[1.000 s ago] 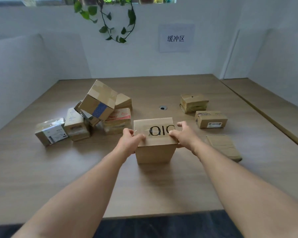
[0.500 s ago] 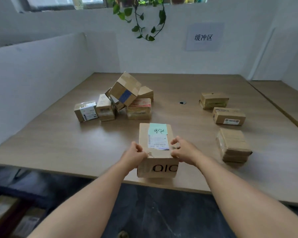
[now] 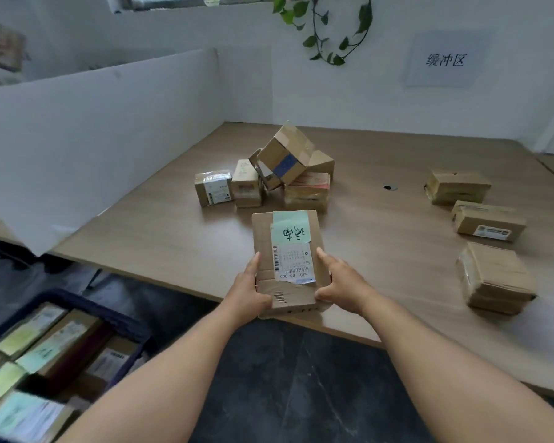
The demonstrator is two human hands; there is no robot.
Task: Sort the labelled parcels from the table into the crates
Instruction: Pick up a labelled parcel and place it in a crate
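Between both hands (image 3: 250, 290), parcel (image 3: 263, 247) points lengthwise toward wall.

Ten parcels (image 3: 287, 247) — nine on table, one held — one crate (image 3: 122, 321).

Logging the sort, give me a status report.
Left hand and right hand grip the parcel, label up. Crate lower left. Path clear.

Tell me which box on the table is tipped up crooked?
The box with the blue tape patch, on top of the pile at the back. It leans on one edge against its neighbours, while the other boxes lie flat.
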